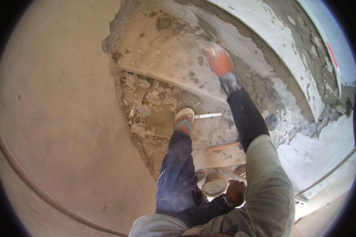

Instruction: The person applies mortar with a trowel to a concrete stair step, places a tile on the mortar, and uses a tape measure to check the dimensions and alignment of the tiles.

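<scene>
My right hand [219, 60] reaches forward over the plastered steps, smeared by motion. Just beyond its fingers shows a blurred grey blade, seemingly a trowel [207, 27], close to the mortar-streaked surface; its handle is hidden in the hand. My left hand [236, 192] is low and near my body, its arm crossing in front of me. Its fingers look curled, and what they hold, if anything, is hidden. Beside it stands a round bucket [214, 177] with a pale grey mix inside.
Broken plaster rubble [144, 100] lies on the step by my sandalled foot [183, 118]. A white strip [208, 115] and a wooden stick [223, 147] rest nearby. Plain wall [63, 106] rises at left. Wet mortar [304, 35] and a long pale board [279, 43] run along the right.
</scene>
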`<action>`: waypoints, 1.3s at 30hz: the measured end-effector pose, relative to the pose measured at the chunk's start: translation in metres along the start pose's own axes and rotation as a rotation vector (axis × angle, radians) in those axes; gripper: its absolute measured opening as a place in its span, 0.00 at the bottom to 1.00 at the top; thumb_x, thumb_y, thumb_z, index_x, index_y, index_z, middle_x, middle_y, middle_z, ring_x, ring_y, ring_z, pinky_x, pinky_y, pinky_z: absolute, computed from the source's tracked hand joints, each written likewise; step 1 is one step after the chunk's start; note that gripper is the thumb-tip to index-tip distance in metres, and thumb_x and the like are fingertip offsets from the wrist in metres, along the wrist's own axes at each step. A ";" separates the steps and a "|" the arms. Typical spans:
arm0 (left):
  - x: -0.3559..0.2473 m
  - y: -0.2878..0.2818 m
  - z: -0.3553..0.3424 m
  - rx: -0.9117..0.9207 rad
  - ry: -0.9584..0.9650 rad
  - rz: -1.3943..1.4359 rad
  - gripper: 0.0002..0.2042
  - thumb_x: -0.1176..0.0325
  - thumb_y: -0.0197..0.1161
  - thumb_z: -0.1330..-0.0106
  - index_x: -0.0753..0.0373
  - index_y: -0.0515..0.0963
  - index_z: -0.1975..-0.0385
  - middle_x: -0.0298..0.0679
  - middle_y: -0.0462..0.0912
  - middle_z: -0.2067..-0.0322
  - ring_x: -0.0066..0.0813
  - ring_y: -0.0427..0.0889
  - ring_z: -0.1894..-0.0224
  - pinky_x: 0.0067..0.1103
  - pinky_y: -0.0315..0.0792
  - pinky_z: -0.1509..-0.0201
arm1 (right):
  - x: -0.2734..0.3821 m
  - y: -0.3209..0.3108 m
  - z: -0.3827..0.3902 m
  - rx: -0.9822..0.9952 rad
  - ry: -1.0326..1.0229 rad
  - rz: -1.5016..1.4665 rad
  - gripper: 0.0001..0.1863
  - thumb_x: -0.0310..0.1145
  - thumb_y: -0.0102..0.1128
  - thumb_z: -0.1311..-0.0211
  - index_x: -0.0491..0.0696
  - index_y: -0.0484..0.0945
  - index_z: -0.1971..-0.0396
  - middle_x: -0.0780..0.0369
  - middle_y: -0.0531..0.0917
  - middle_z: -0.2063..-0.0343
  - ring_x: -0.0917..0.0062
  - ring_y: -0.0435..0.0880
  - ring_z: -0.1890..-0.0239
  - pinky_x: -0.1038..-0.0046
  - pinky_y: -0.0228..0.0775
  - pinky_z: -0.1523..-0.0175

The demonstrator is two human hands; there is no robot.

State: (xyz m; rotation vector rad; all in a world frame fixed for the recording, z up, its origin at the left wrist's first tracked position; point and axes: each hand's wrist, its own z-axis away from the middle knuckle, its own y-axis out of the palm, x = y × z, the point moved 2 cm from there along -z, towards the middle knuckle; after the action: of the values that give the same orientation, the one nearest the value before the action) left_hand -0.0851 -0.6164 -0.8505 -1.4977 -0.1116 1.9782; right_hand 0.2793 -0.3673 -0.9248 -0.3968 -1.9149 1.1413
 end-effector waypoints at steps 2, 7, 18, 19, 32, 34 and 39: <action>0.008 0.011 -0.002 -0.063 -0.036 0.052 0.21 0.51 0.56 0.44 0.65 0.79 0.64 0.48 0.79 0.71 0.47 0.78 0.62 0.46 0.68 0.51 | 0.027 0.022 -0.048 0.063 0.074 -0.009 0.23 0.51 0.48 0.34 0.43 0.76 0.57 0.49 0.80 0.57 0.53 0.78 0.53 0.57 0.70 0.48; 0.031 0.035 -0.006 -0.350 0.002 0.297 0.19 0.53 0.56 0.43 0.64 0.79 0.64 0.49 0.78 0.72 0.48 0.77 0.64 0.44 0.68 0.56 | 0.099 0.054 -0.118 0.029 0.094 -0.055 0.28 0.57 0.49 0.38 0.46 0.78 0.56 0.48 0.80 0.56 0.53 0.78 0.51 0.56 0.69 0.46; 0.030 -0.016 -0.025 -0.339 0.016 0.370 0.18 0.54 0.56 0.44 0.63 0.79 0.65 0.49 0.78 0.72 0.47 0.78 0.64 0.43 0.68 0.57 | 0.046 0.040 -0.119 0.002 0.216 -0.080 0.29 0.56 0.50 0.38 0.43 0.79 0.55 0.46 0.81 0.57 0.51 0.78 0.51 0.56 0.68 0.46; 0.030 -0.019 -0.025 -0.344 0.016 0.371 0.18 0.54 0.56 0.44 0.63 0.79 0.65 0.48 0.78 0.72 0.47 0.78 0.64 0.43 0.68 0.57 | 0.044 0.031 -0.110 0.019 0.259 -0.073 0.30 0.56 0.51 0.39 0.42 0.78 0.55 0.45 0.81 0.58 0.50 0.78 0.53 0.56 0.68 0.47; 0.046 -0.054 -0.035 -0.404 0.029 0.418 0.17 0.55 0.57 0.45 0.63 0.79 0.66 0.48 0.78 0.71 0.46 0.78 0.65 0.42 0.69 0.58 | 0.100 0.106 -0.097 -0.032 -0.158 -0.233 0.22 0.42 0.54 0.39 0.42 0.72 0.51 0.46 0.77 0.51 0.51 0.73 0.46 0.56 0.66 0.43; 0.051 -0.060 -0.036 -0.423 0.013 0.424 0.17 0.56 0.57 0.45 0.63 0.79 0.66 0.48 0.78 0.71 0.46 0.78 0.65 0.42 0.69 0.58 | 0.141 0.114 -0.152 0.187 -0.096 -0.236 0.23 0.44 0.54 0.39 0.41 0.73 0.51 0.46 0.76 0.51 0.51 0.73 0.46 0.56 0.65 0.42; 0.053 -0.072 -0.042 -0.430 0.023 0.445 0.16 0.56 0.57 0.45 0.63 0.79 0.66 0.47 0.78 0.71 0.46 0.78 0.66 0.41 0.69 0.59 | 0.153 0.133 -0.224 -0.024 -0.077 -0.158 0.27 0.49 0.58 0.40 0.37 0.75 0.54 0.42 0.79 0.58 0.47 0.77 0.53 0.55 0.68 0.48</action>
State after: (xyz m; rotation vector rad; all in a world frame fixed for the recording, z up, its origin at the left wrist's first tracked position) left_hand -0.0239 -0.5442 -0.8785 -1.9508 -0.2207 2.3948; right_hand 0.3481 -0.0739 -0.9083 -0.2128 -1.9899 1.0442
